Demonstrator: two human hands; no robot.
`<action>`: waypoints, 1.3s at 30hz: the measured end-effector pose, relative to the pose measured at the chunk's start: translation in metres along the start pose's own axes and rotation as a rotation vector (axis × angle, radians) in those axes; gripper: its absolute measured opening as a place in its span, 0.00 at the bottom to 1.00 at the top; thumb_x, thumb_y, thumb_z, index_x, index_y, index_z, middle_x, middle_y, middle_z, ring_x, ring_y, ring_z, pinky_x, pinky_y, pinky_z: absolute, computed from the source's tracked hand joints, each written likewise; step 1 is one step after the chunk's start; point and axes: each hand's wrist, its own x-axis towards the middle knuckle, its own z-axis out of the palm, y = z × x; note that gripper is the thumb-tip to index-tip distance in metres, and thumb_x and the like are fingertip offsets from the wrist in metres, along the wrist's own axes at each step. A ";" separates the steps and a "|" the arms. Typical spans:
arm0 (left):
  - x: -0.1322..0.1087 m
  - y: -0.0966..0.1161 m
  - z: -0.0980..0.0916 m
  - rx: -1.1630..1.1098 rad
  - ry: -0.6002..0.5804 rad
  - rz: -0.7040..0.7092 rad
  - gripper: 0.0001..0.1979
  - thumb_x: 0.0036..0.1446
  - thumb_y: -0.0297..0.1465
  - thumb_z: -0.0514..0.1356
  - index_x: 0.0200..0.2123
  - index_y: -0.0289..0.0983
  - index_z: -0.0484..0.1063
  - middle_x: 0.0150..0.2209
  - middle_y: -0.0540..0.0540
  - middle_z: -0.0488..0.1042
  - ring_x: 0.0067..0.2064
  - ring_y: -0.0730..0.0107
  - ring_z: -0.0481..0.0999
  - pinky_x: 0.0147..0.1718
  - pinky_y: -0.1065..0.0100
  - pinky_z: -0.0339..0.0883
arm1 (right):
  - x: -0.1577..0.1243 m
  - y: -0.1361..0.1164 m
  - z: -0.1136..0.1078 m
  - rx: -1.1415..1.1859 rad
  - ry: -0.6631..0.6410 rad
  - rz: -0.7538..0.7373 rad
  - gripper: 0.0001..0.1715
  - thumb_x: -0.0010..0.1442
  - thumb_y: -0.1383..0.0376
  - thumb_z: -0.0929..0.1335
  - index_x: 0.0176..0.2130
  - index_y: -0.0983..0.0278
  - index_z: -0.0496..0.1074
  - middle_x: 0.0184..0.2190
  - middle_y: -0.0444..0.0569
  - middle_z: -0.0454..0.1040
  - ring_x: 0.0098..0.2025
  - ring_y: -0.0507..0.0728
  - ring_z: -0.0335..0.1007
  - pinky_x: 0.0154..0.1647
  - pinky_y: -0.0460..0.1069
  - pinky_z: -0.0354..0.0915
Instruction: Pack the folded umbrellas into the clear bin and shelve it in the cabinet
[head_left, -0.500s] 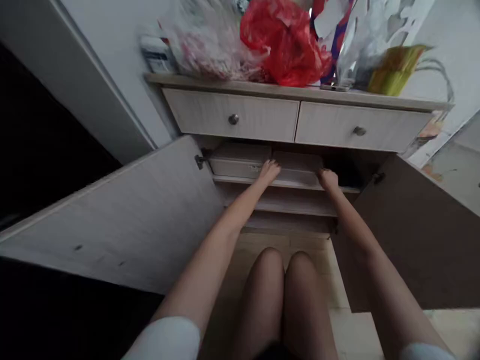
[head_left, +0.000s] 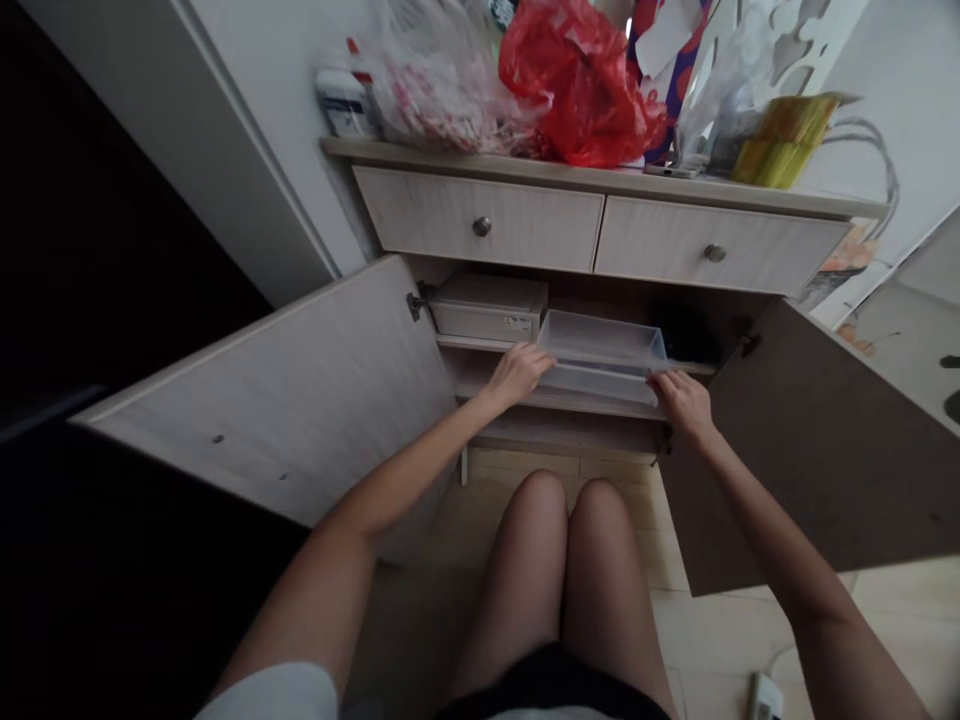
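Observation:
A clear plastic box [head_left: 604,345] sticks out past the front of the upper shelf inside the open cabinet. My left hand [head_left: 520,371] grips its left front corner with bent fingers. On the opposite front corner, my right hand [head_left: 681,398] is closed with the fingertips on the rim. To the left of the clear box, a pale lidded box [head_left: 487,308] with a small label sits on the same shelf. Something dark [head_left: 686,335] lies deeper in the shelf on the right; its kind cannot be made out.
The left door [head_left: 285,400] and right door [head_left: 810,450] stand open on either side. Two drawers with knobs, one the left drawer [head_left: 427,212], are above. A red plastic bag [head_left: 585,90] and yellow package [head_left: 784,140] lie on top. A white device [head_left: 765,695] rests on the floor.
Both hands have come toward me, drawing the clear plastic box forward from beside the pale box. More of its open top now shows. The view has shifted slightly.

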 end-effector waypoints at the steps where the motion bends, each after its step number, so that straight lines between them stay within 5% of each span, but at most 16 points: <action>1: -0.018 0.013 -0.006 -0.002 0.023 0.014 0.16 0.64 0.23 0.51 0.45 0.35 0.77 0.35 0.41 0.78 0.41 0.61 0.73 0.44 0.60 0.62 | -0.018 -0.010 -0.010 0.015 0.011 -0.016 0.17 0.71 0.63 0.60 0.39 0.64 0.76 0.33 0.51 0.77 0.34 0.55 0.66 0.35 0.48 0.55; 6: -0.107 0.077 -0.015 -0.023 0.069 0.031 0.16 0.66 0.23 0.49 0.44 0.36 0.77 0.33 0.43 0.77 0.38 0.63 0.73 0.41 0.61 0.62 | -0.098 -0.058 -0.048 0.104 0.012 -0.097 0.15 0.71 0.66 0.61 0.39 0.64 0.75 0.30 0.48 0.75 0.32 0.54 0.65 0.35 0.47 0.57; 12: -0.177 0.124 -0.004 -0.117 0.112 -0.037 0.16 0.66 0.23 0.49 0.45 0.37 0.76 0.33 0.43 0.77 0.37 0.63 0.73 0.39 0.61 0.64 | -0.152 -0.094 -0.047 0.170 -0.027 -0.129 0.12 0.70 0.69 0.62 0.39 0.64 0.74 0.31 0.48 0.76 0.33 0.54 0.68 0.35 0.47 0.58; 19: -0.194 0.131 0.010 -0.389 0.130 -0.203 0.12 0.66 0.30 0.54 0.46 0.40 0.77 0.35 0.44 0.80 0.39 0.63 0.77 0.42 0.60 0.69 | -0.158 -0.099 -0.036 0.208 -0.061 -0.142 0.13 0.69 0.73 0.62 0.40 0.64 0.75 0.32 0.48 0.77 0.33 0.53 0.70 0.36 0.47 0.62; 24: -0.177 0.127 0.027 -0.645 0.208 -0.850 0.29 0.62 0.47 0.56 0.62 0.39 0.66 0.61 0.36 0.69 0.64 0.53 0.66 0.61 0.50 0.61 | -0.155 -0.093 -0.038 0.269 -0.188 -0.155 0.12 0.68 0.69 0.64 0.40 0.62 0.77 0.32 0.47 0.79 0.33 0.54 0.74 0.34 0.46 0.63; 26: -0.170 0.124 0.034 -0.816 0.085 -1.069 0.33 0.62 0.50 0.53 0.65 0.41 0.63 0.65 0.37 0.65 0.67 0.52 0.62 0.63 0.50 0.59 | -0.145 -0.084 -0.040 0.329 -0.283 -0.142 0.11 0.68 0.62 0.66 0.44 0.61 0.78 0.35 0.48 0.80 0.35 0.55 0.76 0.34 0.46 0.64; 28: -0.165 0.120 0.040 -0.985 -0.023 -1.141 0.33 0.62 0.52 0.50 0.66 0.44 0.61 0.67 0.41 0.62 0.69 0.53 0.58 0.64 0.50 0.56 | -0.122 -0.068 -0.039 0.402 -0.341 -0.041 0.17 0.67 0.54 0.66 0.49 0.59 0.76 0.38 0.48 0.81 0.35 0.55 0.77 0.35 0.46 0.65; 34: -0.166 0.115 0.042 -1.258 -0.137 -1.096 0.39 0.62 0.56 0.45 0.72 0.46 0.46 0.71 0.46 0.50 0.71 0.54 0.51 0.66 0.48 0.51 | 0.017 0.010 0.006 0.227 -0.291 0.552 0.23 0.69 0.54 0.62 0.54 0.63 0.74 0.47 0.57 0.78 0.46 0.61 0.75 0.44 0.50 0.67; 39: -0.166 0.115 0.040 -1.344 -0.158 -1.096 0.42 0.61 0.58 0.46 0.72 0.47 0.42 0.72 0.48 0.45 0.72 0.53 0.49 0.67 0.47 0.50 | 0.104 0.045 0.066 0.043 -0.417 0.805 0.28 0.67 0.57 0.64 0.58 0.74 0.70 0.54 0.71 0.69 0.57 0.68 0.66 0.50 0.56 0.66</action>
